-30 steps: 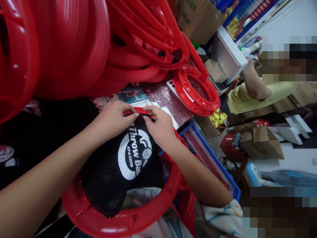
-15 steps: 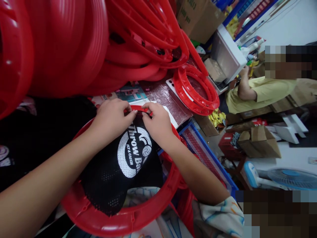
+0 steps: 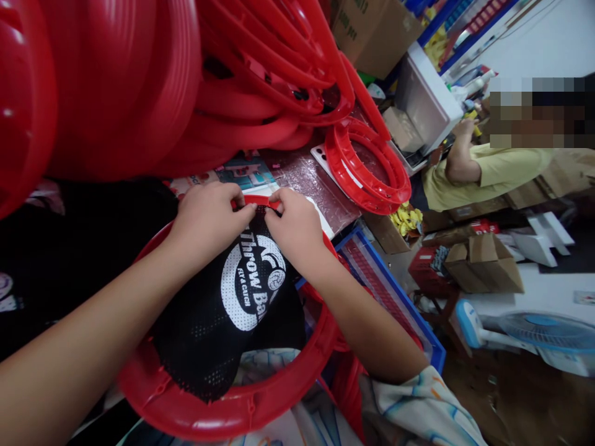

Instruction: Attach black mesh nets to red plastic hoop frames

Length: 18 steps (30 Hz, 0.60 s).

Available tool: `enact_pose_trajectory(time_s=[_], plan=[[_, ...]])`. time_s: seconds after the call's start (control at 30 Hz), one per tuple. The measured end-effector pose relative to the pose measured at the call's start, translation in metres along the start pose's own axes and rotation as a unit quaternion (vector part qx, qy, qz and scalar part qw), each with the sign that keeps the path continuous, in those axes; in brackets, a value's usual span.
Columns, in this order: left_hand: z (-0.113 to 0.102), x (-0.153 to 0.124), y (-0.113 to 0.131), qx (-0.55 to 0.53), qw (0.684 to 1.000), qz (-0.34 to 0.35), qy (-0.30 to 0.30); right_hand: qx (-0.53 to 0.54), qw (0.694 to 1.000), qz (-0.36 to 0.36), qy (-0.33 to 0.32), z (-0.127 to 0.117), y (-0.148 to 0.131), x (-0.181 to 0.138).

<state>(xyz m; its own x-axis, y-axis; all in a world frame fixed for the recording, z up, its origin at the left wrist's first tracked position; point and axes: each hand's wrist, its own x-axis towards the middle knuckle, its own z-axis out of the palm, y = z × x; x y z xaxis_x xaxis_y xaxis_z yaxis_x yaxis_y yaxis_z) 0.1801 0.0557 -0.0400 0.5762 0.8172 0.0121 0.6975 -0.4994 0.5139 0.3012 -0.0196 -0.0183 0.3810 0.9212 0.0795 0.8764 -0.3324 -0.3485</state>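
Observation:
A red plastic ring (image 3: 260, 406) rests tilted in front of me, its near side over my lap. Black mesh fabric (image 3: 199, 341) with a white "Throw Ball" print hangs inside it. At the ring's far rim, my left hand (image 3: 211, 214) pinches the fabric edge between thumb and fingers. Close beside it, my right hand (image 3: 297, 232) is closed on the same edge, thumb and fingertips against the rim. The fabric's lower part droops loosely over the ring's near inner side.
Large red rings (image 3: 139, 80) are piled at the upper left, smaller red rings (image 3: 367, 167) on the table (image 3: 320, 179). Dark fabric (image 3: 69, 260) lies left. A blue crate (image 3: 395, 303) stands right. Beyond are a person in a yellow shirt (image 3: 488, 173), cartons (image 3: 483, 263) and a fan (image 3: 543, 328).
Both hands stay at the far rim. The right fingers have shifted slightly, and the dark fabric strip that stuck out by them no longer shows. The view has moved a little.

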Motion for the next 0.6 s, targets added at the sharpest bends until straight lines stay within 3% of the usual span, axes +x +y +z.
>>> enact_pose_trajectory(time_s=[0.2, 0.4, 0.6], plan=[[0.001, 0.001, -0.001, -0.002, 1.000, 0.001, 0.018, -0.028, 0.999, 0.034, -0.031, -0.004, -0.005, 0.007], [0.000, 0.000, -0.002, -0.004, 1.000, 0.006, -0.005, 0.097, 0.991, 0.073, -0.053, -0.014, 0.002, 0.008], [0.003, -0.003, -0.007, -0.030, 0.998, 0.051, 0.003, 0.118, 0.987, 0.092, -0.049, -0.026, 0.021, 0.002]])
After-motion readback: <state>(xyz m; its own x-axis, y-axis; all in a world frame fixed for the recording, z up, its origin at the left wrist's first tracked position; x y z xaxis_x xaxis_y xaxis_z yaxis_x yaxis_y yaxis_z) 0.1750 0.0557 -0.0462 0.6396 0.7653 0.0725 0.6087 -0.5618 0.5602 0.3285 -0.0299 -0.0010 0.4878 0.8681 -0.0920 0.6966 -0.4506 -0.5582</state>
